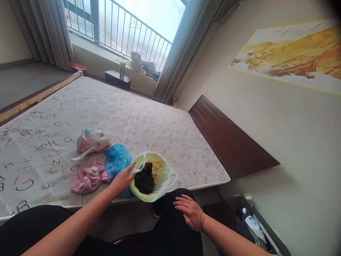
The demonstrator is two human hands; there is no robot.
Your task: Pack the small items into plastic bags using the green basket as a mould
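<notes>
At the mattress edge, a white plastic bag (163, 179) with a round, pale green inside stands with its mouth open. Black cloth (144, 180) and some orange print show in it. My left hand (124, 180) is closed on one handle of this bag, at its left rim. Just behind that hand lies a crumpled blue plastic bag (116, 158). To the left are a pink knitted garment (90, 177) and a knotted clear bag (93, 140) with pink and blue contents. My right hand (189, 211) rests on my knee, fingers spread, holding nothing.
The letter-printed mattress (149, 117) spreads ahead, with a dark wooden headboard (229, 138) on its right. Beyond stand a small nightstand (118, 79) with a green bottle (122, 70) and a red stool (77, 67). An open drawer (262, 231) holding clothes sits at lower right.
</notes>
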